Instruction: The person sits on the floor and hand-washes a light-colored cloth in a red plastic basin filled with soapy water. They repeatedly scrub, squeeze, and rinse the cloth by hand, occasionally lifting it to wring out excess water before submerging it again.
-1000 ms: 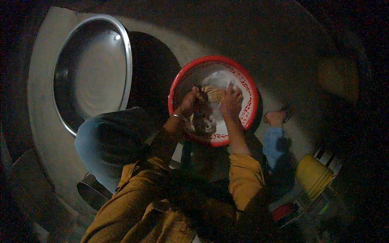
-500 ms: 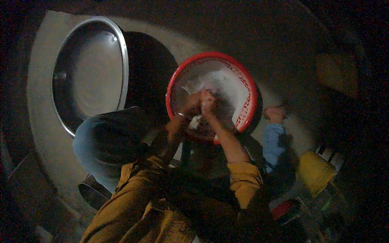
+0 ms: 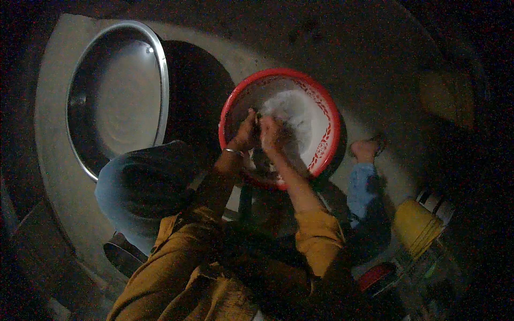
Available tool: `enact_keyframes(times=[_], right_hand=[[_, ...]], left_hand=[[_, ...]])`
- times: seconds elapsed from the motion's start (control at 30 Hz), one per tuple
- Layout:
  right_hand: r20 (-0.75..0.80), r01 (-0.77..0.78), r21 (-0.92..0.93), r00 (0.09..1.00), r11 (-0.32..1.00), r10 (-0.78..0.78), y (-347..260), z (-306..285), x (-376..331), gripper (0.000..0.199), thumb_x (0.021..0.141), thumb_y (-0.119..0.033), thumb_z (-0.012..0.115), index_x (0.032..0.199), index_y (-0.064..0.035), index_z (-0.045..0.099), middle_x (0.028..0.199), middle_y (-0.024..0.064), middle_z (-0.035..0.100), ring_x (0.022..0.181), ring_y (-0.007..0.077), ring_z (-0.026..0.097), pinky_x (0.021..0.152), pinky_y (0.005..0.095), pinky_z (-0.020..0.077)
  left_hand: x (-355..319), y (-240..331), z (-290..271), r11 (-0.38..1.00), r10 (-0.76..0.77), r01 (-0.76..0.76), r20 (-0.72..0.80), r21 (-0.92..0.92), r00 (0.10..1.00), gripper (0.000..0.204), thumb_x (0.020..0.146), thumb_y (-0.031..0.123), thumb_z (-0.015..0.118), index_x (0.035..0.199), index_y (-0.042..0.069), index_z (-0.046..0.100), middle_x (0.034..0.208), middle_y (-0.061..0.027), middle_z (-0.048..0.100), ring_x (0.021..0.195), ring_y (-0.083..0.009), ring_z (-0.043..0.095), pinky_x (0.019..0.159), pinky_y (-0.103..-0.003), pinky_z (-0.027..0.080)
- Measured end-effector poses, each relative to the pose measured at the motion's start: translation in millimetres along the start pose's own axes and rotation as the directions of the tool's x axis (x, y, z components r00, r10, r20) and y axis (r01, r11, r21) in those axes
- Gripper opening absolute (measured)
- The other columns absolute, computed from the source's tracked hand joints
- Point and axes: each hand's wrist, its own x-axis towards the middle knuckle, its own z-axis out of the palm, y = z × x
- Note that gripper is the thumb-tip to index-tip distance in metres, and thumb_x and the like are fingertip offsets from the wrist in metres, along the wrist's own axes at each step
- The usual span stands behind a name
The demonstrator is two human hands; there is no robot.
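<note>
Hands [image 3: 271,132] inside red rim [image 3: 335,124], room rightward

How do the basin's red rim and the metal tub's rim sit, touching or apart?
Apart: in the head view, a dark gap separates the basin's red rim from the metal tub's rim.

The right hand [image 3: 271,132] is blurring, and its fingers are not showing clearly. Something small and dark is sitting between it and the left hand [image 3: 246,134], but shadow is hiding its kind. Both forearms are covering parts of the near rim of the basin [image 3: 335,128]. The left knee [image 3: 134,182] is hiding the near side of the tub [image 3: 128,96] and part of a dark pot [image 3: 123,254]. The near edge is cutting the shirt [image 3: 160,278]. Far right, a brownish shape [image 3: 447,101] is appearing too dimly to name.
</note>
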Motion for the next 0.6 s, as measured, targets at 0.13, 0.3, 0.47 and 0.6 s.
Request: enact_keyframes(times=[0.13, 0.3, 0.47, 0.6], right_hand=[[0.006, 0.292, 0.202, 0.954, 0.935, -0.300, -100, -13, -23, 0.020, 0.089, -0.019, 0.051, 0.097, -0.0028, 0.058, 0.089, 0.0102, 0.058, 0.083, 0.0224, 0.056, 0.077, 0.0352, 0.0459], [0.124, -0.164, 0.124, 0.981, 0.979, 0.148, 17, 32, -5, 0.022, 0.089, -0.021, 0.052, 0.084, -0.0001, 0.061, 0.079, 0.0134, 0.058, 0.075, 0.0282, 0.056, 0.075, 0.0400, 0.0470], [0.038, 0.067, -0.468, 0.998, 0.881, -0.056, 44, -31, 46, 0.030, 0.092, -0.028, 0.048, 0.108, -0.0020, 0.050, 0.097, 0.0157, 0.054, 0.088, 0.0298, 0.054, 0.079, 0.0399, 0.0441], [-0.030, 0.172, -0.721, 0.960, 0.672, -0.278, 29, -59, 60, 0.034, 0.092, -0.027, 0.049, 0.115, -0.0028, 0.047, 0.101, 0.0171, 0.053, 0.089, 0.0316, 0.053, 0.080, 0.0406, 0.0431]], left_hand=[[14, -5, -40, 0.994, -0.094, 0.100, 0.155, -0.034, 0.983, 0.057, 0.088, 0.059, 0.044, 0.099, 0.006, 0.059, 0.089, -0.0040, 0.058, 0.075, -0.0181, 0.054, 0.065, -0.035, 0.046], [6, -6, -4, 0.915, 0.083, -0.118, 0.107, 0.385, 0.991, 0.053, 0.089, 0.055, 0.045, 0.102, 0.005, 0.058, 0.089, -0.0042, 0.057, 0.076, -0.0175, 0.053, 0.066, -0.033, 0.046], [-7, 20, 33, 0.763, 0.180, -0.122, -0.027, 0.635, 0.983, 0.050, 0.090, 0.051, 0.045, 0.105, 0.004, 0.057, 0.090, -0.0044, 0.056, 0.078, -0.0169, 0.052, 0.066, -0.032, 0.046], [11, 12, 1, 0.963, 0.108, -0.098, -0.026, 0.250, 0.994, 0.051, 0.091, 0.053, 0.043, 0.105, 0.006, 0.055, 0.092, -0.0030, 0.055, 0.079, -0.0171, 0.052, 0.069, -0.031, 0.046]])
